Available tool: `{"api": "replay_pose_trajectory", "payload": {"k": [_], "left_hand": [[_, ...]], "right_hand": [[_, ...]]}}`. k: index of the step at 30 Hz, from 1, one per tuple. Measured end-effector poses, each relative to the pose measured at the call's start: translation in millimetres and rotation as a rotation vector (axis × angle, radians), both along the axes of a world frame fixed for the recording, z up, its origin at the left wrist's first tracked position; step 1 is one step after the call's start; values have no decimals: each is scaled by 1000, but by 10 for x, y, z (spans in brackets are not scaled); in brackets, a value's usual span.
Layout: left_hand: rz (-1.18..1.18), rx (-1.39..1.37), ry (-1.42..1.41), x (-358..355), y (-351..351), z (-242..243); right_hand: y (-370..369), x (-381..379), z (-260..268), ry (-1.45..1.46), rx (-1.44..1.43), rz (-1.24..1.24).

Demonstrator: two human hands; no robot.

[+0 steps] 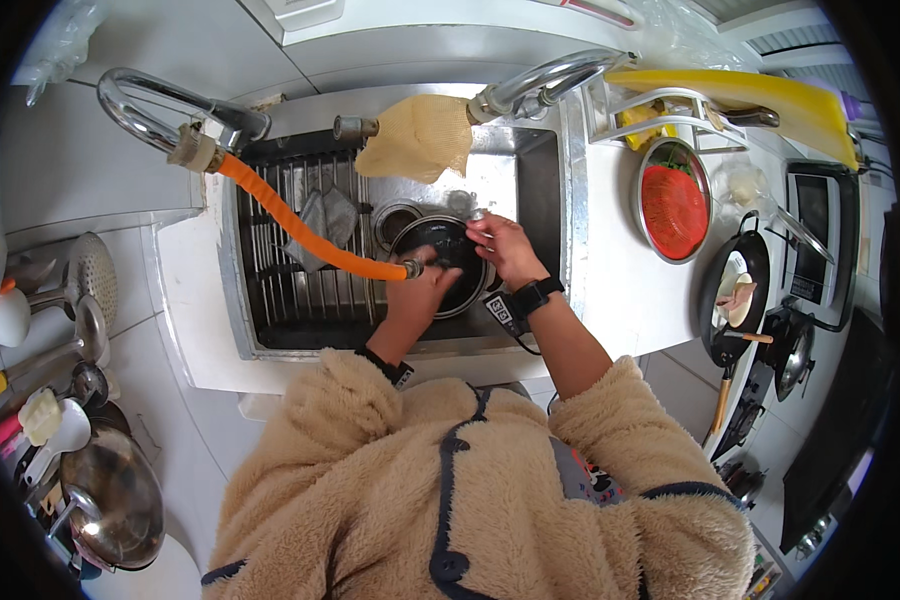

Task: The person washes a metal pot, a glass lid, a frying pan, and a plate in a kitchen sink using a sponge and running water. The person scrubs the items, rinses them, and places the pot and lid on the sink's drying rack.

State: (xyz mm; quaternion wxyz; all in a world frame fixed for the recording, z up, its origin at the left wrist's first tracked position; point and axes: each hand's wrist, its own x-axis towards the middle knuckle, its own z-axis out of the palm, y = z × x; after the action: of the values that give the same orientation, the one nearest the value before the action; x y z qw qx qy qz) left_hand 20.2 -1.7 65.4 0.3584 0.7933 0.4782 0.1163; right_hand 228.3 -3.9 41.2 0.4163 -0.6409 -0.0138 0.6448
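Note:
A round black pot or pan with a pale metal rim sits in the stainless steel sink. My left hand reaches over its left side, with blurred fingers. The metal end of an orange hose overlaps that hand; whether I grip it cannot be told. At the upper right rim is my right hand, its thumb and fingertips drawn together by a small shiny spot. What they hold, if anything, is unclear. Just above the pot lies a round drain fitting.
A metal rack with grey cloths fills the sink's left side. A cloth-wrapped faucet overhangs the sink. At right stand a bowl with a red strainer and a wok. Utensils and a pan hang at left.

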Motion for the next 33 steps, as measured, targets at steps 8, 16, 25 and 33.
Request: {"api": "replay_pose_trajectory", "payload": {"k": [8, 16, 25, 33], "left_hand": [[322, -1324, -611, 338, -288, 529], [214, -1299, -518, 359, -447, 711], [327, -1287, -542, 404, -570, 1297], [237, -1398, -509, 357, -558, 1327]], "right_hand": [[166, -30, 321, -88, 35, -608], [56, -37, 207, -12, 78, -745], [347, 282, 265, -225, 405, -833], [173, -510, 307, -1804, 389, 1426]]}}
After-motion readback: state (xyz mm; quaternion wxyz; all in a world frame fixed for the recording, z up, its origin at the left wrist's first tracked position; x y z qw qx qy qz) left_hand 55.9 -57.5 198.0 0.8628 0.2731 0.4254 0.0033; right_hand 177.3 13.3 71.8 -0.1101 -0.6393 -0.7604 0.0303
